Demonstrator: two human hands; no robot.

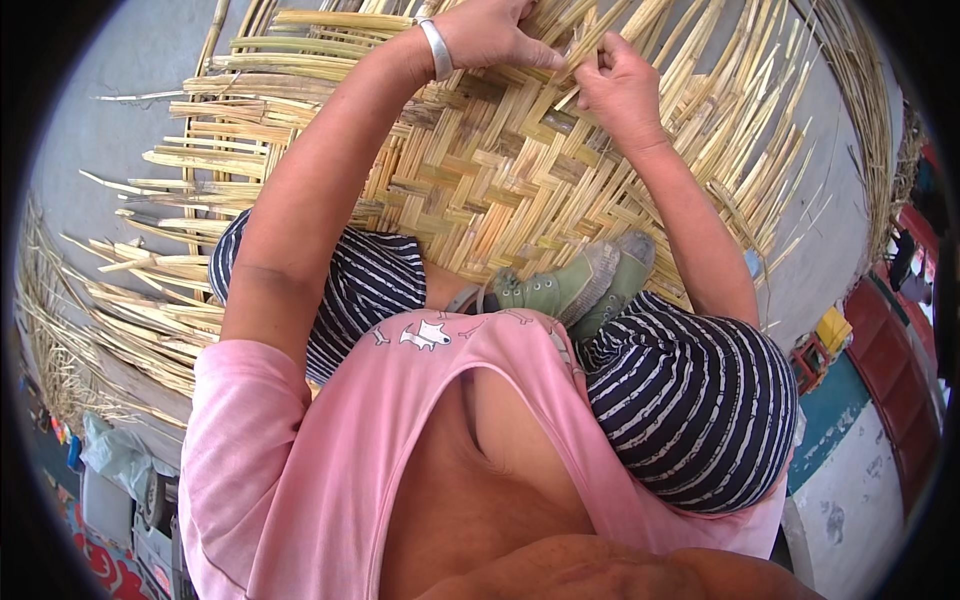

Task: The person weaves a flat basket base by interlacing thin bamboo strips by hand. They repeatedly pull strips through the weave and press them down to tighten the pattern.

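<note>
A mat of split reed strips lies before me, its middle woven in a slanting pattern and its long loose ends fanning out left and right. My right hand is closed in a pinch on a reed strip at the far part of the weave. Just left of it, my left hand, with a silver bracelet on the wrist, lies over the strips. Its thumb stretches toward the pinched strip, apart from the fingers, which the upper edge partly cuts off.
My green shoes rest on the mat's near part, between my bent knees. More loose reeds lie at the far right and a pile of them at the left. A yellow object stands by a red panel on the right.
</note>
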